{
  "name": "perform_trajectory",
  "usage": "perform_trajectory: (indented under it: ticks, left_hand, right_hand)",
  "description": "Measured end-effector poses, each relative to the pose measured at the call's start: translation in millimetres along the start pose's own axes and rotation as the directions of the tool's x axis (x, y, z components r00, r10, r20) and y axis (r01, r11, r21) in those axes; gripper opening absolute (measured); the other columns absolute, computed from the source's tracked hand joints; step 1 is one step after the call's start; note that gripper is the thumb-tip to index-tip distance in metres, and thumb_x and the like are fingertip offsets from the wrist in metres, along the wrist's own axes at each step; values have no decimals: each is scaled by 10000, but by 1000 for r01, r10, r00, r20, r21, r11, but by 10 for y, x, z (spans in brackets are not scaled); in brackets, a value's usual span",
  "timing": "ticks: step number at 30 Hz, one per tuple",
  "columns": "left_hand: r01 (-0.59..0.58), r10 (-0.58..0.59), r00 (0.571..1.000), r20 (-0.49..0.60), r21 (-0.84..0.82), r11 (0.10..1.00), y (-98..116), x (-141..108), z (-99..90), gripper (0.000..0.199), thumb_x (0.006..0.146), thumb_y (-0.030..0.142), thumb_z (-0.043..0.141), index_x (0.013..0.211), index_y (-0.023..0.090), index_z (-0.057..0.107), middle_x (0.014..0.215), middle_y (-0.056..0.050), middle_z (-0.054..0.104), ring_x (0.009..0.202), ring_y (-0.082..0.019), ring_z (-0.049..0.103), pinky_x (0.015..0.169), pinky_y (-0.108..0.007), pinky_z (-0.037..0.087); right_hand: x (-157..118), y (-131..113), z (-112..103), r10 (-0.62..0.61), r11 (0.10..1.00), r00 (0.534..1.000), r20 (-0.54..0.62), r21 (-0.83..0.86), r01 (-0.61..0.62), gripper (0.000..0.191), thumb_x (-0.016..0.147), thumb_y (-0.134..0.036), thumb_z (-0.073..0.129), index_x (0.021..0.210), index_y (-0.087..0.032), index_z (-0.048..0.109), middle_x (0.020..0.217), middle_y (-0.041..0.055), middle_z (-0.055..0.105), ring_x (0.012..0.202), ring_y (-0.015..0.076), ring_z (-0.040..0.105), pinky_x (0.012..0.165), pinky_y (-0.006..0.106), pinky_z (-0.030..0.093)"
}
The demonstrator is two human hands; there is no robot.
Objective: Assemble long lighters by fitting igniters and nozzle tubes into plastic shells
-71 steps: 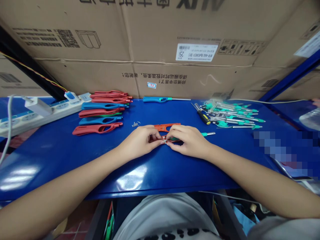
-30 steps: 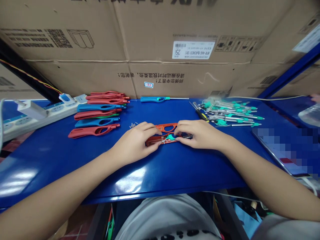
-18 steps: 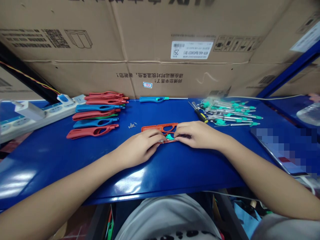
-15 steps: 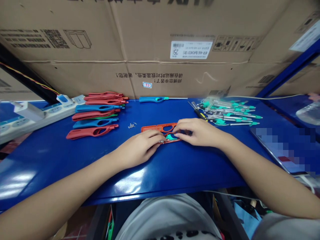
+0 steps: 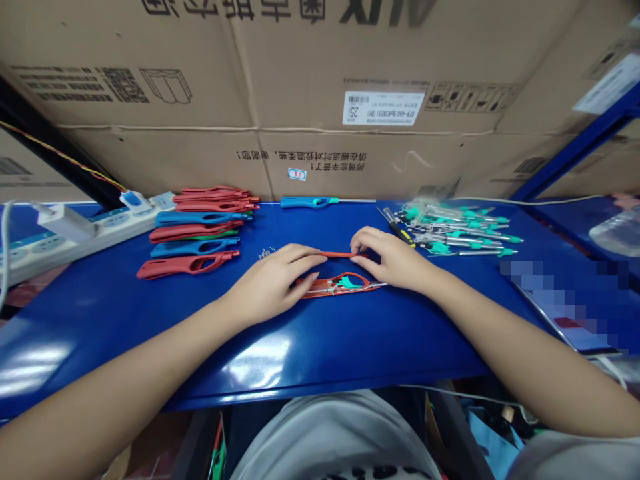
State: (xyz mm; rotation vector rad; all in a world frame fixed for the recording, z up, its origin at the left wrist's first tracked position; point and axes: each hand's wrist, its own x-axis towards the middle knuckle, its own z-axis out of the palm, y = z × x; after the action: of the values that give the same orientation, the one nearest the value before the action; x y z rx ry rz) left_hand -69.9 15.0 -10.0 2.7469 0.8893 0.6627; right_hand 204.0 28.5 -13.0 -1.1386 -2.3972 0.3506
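An orange half of a lighter casing (image 5: 338, 254), turned edge-on, spans the gap between my hands just above the table. My right hand (image 5: 393, 259) pinches its right end between thumb and fingers. Around its left end are the fingers of my left hand (image 5: 275, 283), which partly hide it. Closer to me lies the other orange casing half (image 5: 315, 293), hollow side up. Inside it sit a green trigger (image 5: 346, 283), a clear tube-like part and thin wiring, and a metal rod (image 5: 381, 285) sticks out on the right. My left thumb is beside its left end.
Red and blue lighter casings (image 5: 187, 265) are stacked at left, near a white power strip (image 5: 117, 219). Small screws (image 5: 267, 253) lie behind my left hand. A blue lighter (image 5: 305, 203), a screwdriver (image 5: 397, 230), green-and-metal lighter inserts (image 5: 465, 230) and a phone (image 5: 565, 307) are farther out.
The empty orange casing half has been lifted from the table and tipped edge-on between my hands. My fingers have left the filled half, now uncovered in front.
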Motion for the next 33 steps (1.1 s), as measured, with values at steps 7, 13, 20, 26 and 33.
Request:
perform_trajectory:
  ticks: [7,13,20,26,33]
  left_hand:
    - [-64,79,993,-89,167,984,-149,4,-37,375,997,240,552,1366,183,593,1335,-150,635,1218,-295,593,1016,-502,523]
    - [-90,85,995,50,110,990,-71,-17,-63,343,1015,230,504,1327,177,636,1203,-140,686,1082,-268,649,904,-435,571]
    - [-139,132,978,160,32,990,22,-5,-153,285,1013,259,528,1236,170,681,1142,-119,717,1028,-245,670,918,-396,547]
    - [-134,130,970,203,5,991,53,-10,-151,253,999,268,550,1185,175,695,1083,-104,725,991,-229,669,879,-355,541]
    - [-111,104,974,202,24,993,43,-22,-116,235,990,277,559,1157,198,703,1081,-85,727,988,-217,666,867,-331,534]
  right_hand:
    - [56,-74,-77,317,744,939,133,579,-333,111,896,-302,603,899,-196,570,723,13,633,593,145,595,594,312,524]
    - [-7,-116,-122,160,875,967,197,425,-232,245,916,-243,547,1144,-178,610,814,22,643,654,142,590,620,291,497]
    - [-64,-168,-182,-131,986,958,256,131,100,344,909,-341,662,1222,-202,625,1084,80,661,960,212,606,851,356,490]
    - [-69,-171,-168,-169,982,944,284,136,135,271,909,-301,652,1153,-185,635,1081,85,620,982,209,586,880,365,494]
    - [-67,-156,-146,-174,982,946,274,120,146,280,933,-341,635,1167,-189,666,1114,99,631,1021,224,602,911,395,500]
